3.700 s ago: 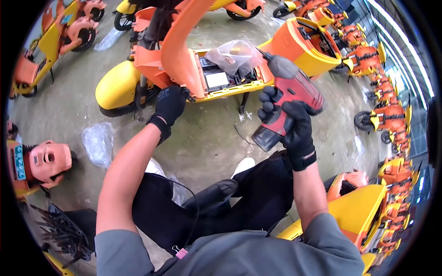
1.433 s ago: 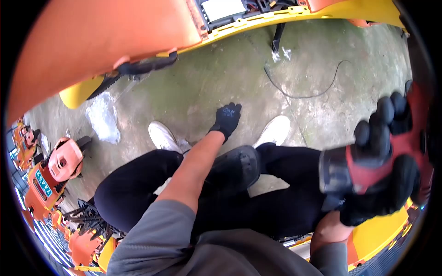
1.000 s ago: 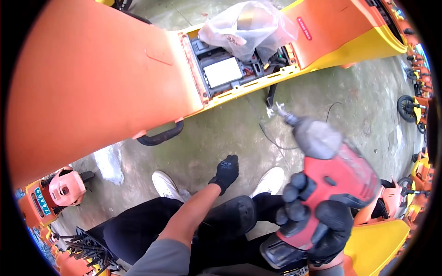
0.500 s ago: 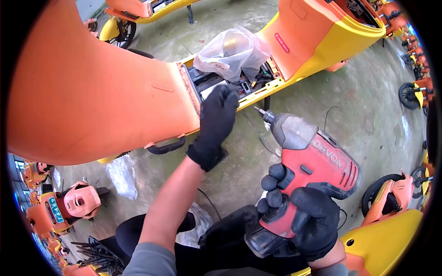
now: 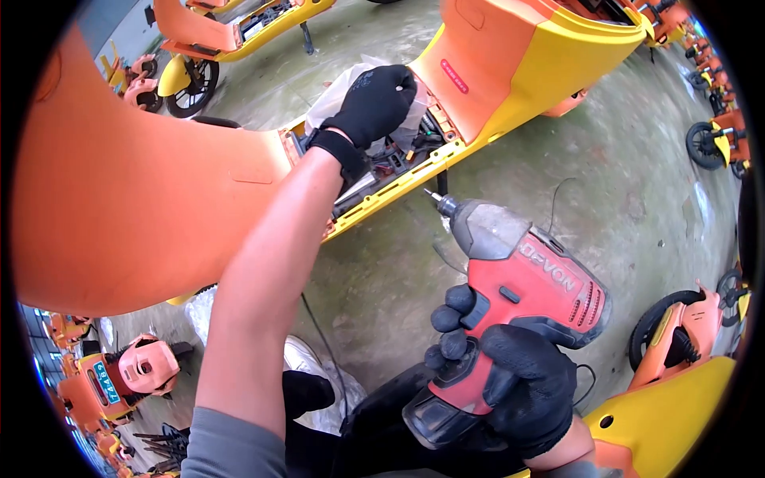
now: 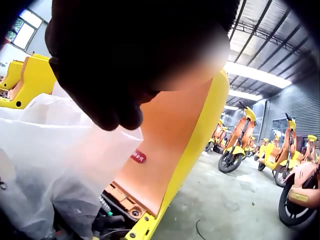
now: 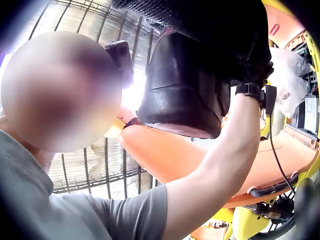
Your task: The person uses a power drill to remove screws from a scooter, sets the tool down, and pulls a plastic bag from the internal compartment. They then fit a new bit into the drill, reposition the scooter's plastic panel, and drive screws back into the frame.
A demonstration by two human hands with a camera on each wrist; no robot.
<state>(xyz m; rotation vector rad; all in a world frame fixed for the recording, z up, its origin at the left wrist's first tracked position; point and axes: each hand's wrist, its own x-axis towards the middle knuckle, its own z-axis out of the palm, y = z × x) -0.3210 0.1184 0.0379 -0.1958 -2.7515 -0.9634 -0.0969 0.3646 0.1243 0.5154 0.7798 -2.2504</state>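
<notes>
My gloved right hand (image 5: 530,382) grips a red and grey cordless impact driver (image 5: 538,279) by its handle. Its bit points up and left, near the scooter's yellow lower edge. My gloved left hand (image 5: 373,103) is over a translucent plastic bag (image 5: 328,97), fingers curled. In the left wrist view the dark fingertips (image 6: 120,120) are right at the bag's upper edge; I cannot tell whether they hold anything. The bag sits in the open floor compartment of an orange and yellow scooter (image 5: 478,56), among wiring (image 5: 414,151) and black parts.
Another scooter (image 5: 231,36) with an open floor stands behind. More scooters line the right side, one with a yellow panel (image 5: 669,414) close by my right arm. A thin cable (image 5: 550,211) and plastic wrap (image 5: 199,315) lie on the concrete floor.
My left hand has risen from between the knees, passed over the compartment's near edge and reached the bag. My right hand still grips the impact driver, now steadier and slightly further left.
</notes>
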